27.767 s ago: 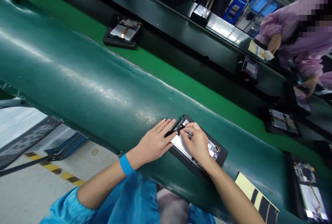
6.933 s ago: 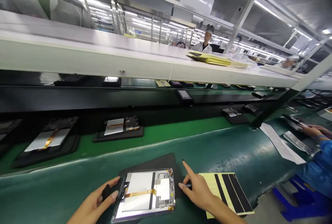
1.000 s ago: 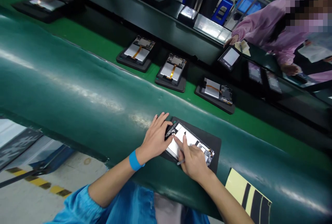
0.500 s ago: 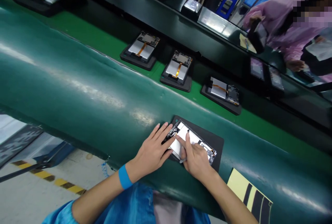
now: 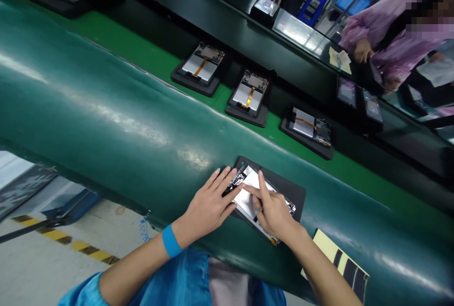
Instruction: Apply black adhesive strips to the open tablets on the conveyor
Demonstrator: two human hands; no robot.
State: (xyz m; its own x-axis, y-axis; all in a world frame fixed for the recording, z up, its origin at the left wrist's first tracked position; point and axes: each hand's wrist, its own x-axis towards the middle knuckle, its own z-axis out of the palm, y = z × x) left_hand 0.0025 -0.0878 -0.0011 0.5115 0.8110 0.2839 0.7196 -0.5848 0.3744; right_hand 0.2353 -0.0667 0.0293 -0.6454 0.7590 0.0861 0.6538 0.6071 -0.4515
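Observation:
An opened tablet (image 5: 248, 195) with a large white battery face lies on a black pad (image 5: 296, 192) in front of me. My left hand (image 5: 212, 200) is spread flat at the tablet's left end, its fingertips on the dark circuit edge. Over the battery is my right hand (image 5: 271, 206), index finger stretched toward my left index fingertip and middle finger pointing away from me. Its other fingers curl by a small grey item that I cannot identify. Part of the tablet's right end is hidden beneath this hand. A pale yellow sheet (image 5: 324, 243) with black strips lies beside my right forearm.
Several opened tablets, among them one with an orange ribbon (image 5: 250, 98), rest on black pads along the green belt (image 5: 149, 60). Beyond the dark divider, a co-worker in a pink sleeve (image 5: 369, 20) handles a dark item. The green bench edge (image 5: 106, 126) is rounded.
My right hand has shifted slightly right, uncovering more battery and an orange tab at the tablet's near edge. My left hand stays in place. The co-worker's hands have moved, and the view has shifted slightly.

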